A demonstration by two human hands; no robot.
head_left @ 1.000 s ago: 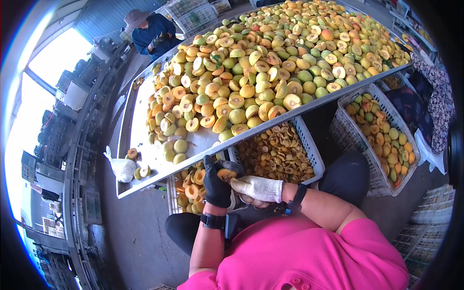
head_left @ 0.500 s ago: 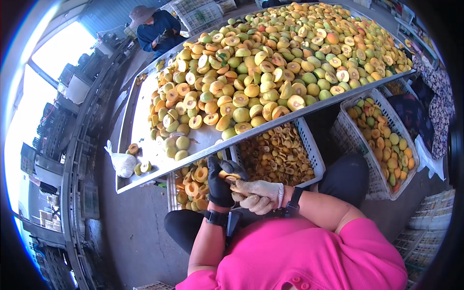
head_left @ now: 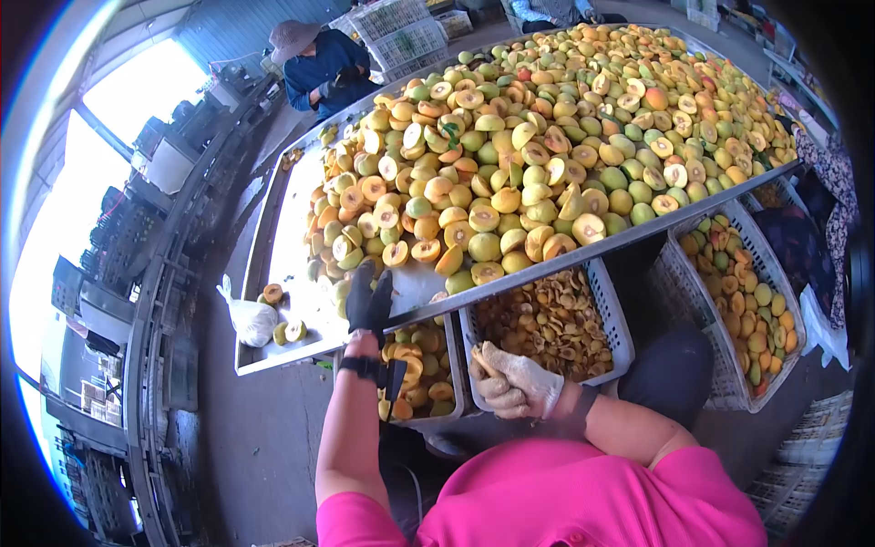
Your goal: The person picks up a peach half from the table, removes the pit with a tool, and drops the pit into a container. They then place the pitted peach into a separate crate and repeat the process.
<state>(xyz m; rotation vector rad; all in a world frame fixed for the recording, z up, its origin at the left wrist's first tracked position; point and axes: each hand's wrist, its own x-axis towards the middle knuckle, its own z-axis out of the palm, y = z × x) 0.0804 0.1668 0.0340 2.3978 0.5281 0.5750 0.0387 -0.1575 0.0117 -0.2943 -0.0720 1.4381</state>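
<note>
Over the near edge of the metal table [head_left: 419,284], my left hand [head_left: 369,303] in a black glove reaches out with its fingers stretched apart. Its fingertips are beside halved apricots [head_left: 425,251] at the edge of the pile; I see nothing held in it. My right hand [head_left: 518,383], in a pale work glove, is closed around a small tan-handled tool [head_left: 483,361] whose kind I cannot make out. It is in front of a crate [head_left: 622,333] of cut fruit pieces. Below my left wrist, another crate [head_left: 456,365] holds apricot halves.
A white plastic bag [head_left: 251,317] lies at the table's left corner beside several fruit halves [head_left: 290,332]. At right is a crate [head_left: 720,351] of whole fruit. A person in a hat [head_left: 324,68] works across the table; others are at the far side and right.
My hands have separated. The left hand moved forward onto the table, away from the apricot piece the two hands held; the right hand shifted slightly right. The view has tilted a little.
</note>
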